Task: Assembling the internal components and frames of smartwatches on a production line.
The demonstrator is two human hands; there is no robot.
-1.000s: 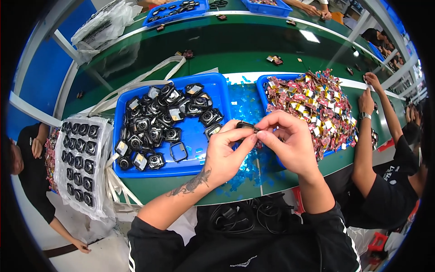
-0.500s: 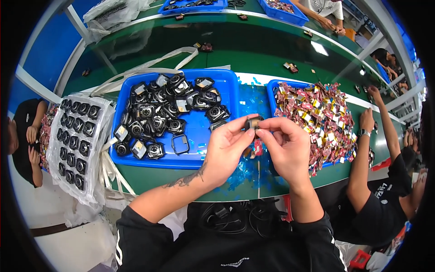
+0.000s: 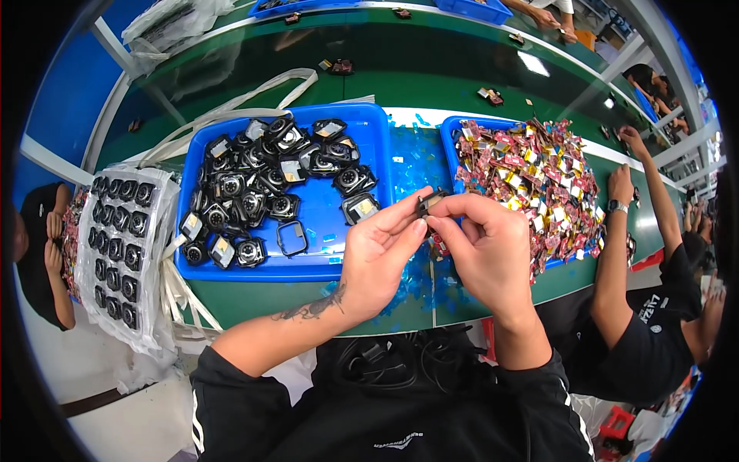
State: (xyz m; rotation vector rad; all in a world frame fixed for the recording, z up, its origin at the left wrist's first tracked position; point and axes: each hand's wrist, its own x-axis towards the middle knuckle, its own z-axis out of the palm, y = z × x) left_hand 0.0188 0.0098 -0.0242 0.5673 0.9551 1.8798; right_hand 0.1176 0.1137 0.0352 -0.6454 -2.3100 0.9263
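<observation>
At frame centre, left hand (image 3: pixel 382 258) and right hand (image 3: pixel 486 248) both pinch a small black module (image 3: pixel 428 203) above the bench (image 3: pixel 254 300); it looks light, rigid, probably delicate, best held by its edges

Black long-sleeve top, sleeves pushed up to the elbows, thin white stripe along the left sleeve, small white print at chest. Both hands bare, no gloves. Dark tattoo on left forearm (image 3: pixel 312 309) near wrist.
</observation>
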